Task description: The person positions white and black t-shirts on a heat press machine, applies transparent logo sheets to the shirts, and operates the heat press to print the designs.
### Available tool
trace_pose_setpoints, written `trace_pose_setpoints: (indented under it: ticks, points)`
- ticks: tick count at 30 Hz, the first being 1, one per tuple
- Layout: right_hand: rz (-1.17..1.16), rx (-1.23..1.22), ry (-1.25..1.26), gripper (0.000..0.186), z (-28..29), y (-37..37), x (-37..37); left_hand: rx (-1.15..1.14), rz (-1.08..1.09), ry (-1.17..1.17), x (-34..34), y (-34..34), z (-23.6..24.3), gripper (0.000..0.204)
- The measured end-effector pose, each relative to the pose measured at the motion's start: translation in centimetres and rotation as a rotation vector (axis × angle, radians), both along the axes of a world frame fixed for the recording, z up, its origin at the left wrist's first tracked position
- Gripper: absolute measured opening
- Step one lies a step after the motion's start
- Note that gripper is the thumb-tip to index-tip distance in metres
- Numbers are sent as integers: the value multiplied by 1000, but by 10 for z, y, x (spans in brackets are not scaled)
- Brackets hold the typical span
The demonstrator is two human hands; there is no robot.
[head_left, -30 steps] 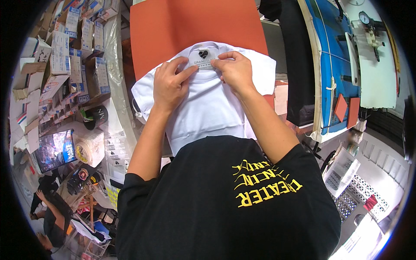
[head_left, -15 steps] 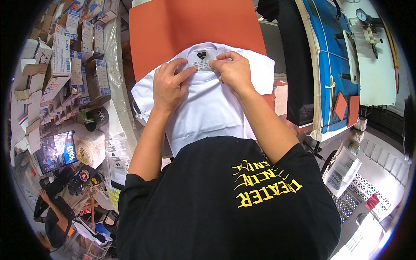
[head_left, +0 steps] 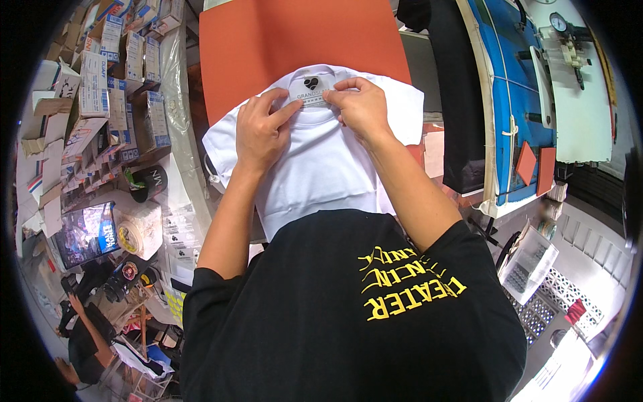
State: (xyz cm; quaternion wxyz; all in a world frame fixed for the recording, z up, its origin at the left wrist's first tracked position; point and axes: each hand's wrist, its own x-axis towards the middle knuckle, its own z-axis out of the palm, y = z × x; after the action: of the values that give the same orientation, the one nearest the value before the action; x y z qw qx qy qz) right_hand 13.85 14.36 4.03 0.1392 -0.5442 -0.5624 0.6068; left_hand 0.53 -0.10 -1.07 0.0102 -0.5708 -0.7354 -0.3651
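A white T-shirt (head_left: 318, 167) lies on an orange-red pad (head_left: 301, 37), collar toward the far side. Inside its neck opening is a small translucent label sheet (head_left: 310, 88) with a black emblem and printing. My left hand (head_left: 263, 134) rests on the shirt, its thumb and index finger closed at the sheet's lower left edge and the other fingers curled. At the right edge, my right hand (head_left: 363, 114) pinches the sheet with thumb and index finger, its other fingers bent beneath. Whether either hand grips shirt fabric too, I cannot tell.
Stacked open cartons (head_left: 94, 94), a lit screen (head_left: 87, 234) and a tub (head_left: 130, 234) stand at left. A blue press bed (head_left: 506, 47), orange squares (head_left: 526, 165) and a pressure gauge (head_left: 558, 22) are at right. Another person's arm (head_left: 90, 328) shows at lower left.
Both my hands have stayed almost in place on the sheet, with only very slight shifts. The other person's arm at lower left has moved a little.
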Motion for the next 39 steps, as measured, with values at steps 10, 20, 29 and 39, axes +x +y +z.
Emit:
trace_pose_setpoints:
  ticks: [10, 20, 29, 39]
  points:
    - [527, 1125, -118, 20, -17, -23, 35, 11, 7, 36, 2, 2, -2, 34]
    - [541, 1317, -60, 24, -47, -24, 36, 2, 11, 18, 2, 1, -1, 34]
    - [539, 1302, -35, 24, -47, -22, 36, 12, 11, -12, 1, 2, -3, 34]
    - [531, 1277, -9, 25, -45, -21, 36, -21, 18, -46, 2, 2, 0, 32]
